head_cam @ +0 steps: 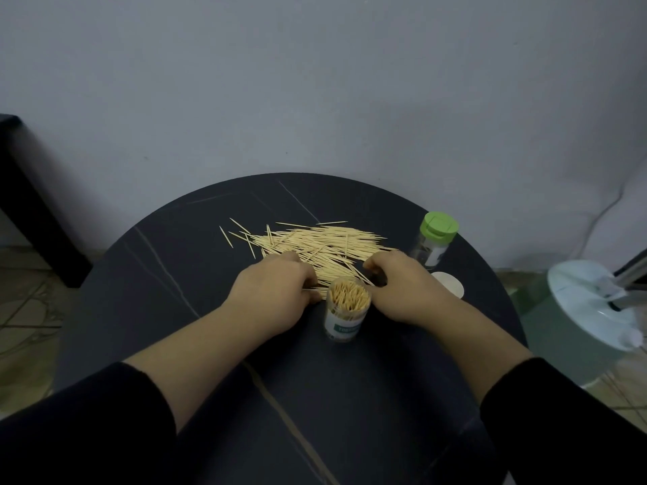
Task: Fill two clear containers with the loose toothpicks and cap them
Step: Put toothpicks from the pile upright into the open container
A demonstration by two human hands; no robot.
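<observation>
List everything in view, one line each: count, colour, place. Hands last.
round dark stone-look table: one, black with pale veins, centre
loose pale wooden toothpicks: one pile, pale yellow, table's far half
open clear plastic container: one, green label, full of toothpicks, between the hands
capped clear plastic container: one, green cap, table's right edge
round loose lid: one, cream, beside right hand
round stand base: one, pale green-white, floor at right
left hand: one, fingers curled over toothpicks, pile's near edge
right hand: one, fingers curled at pile's right end, grip unclear
</observation>
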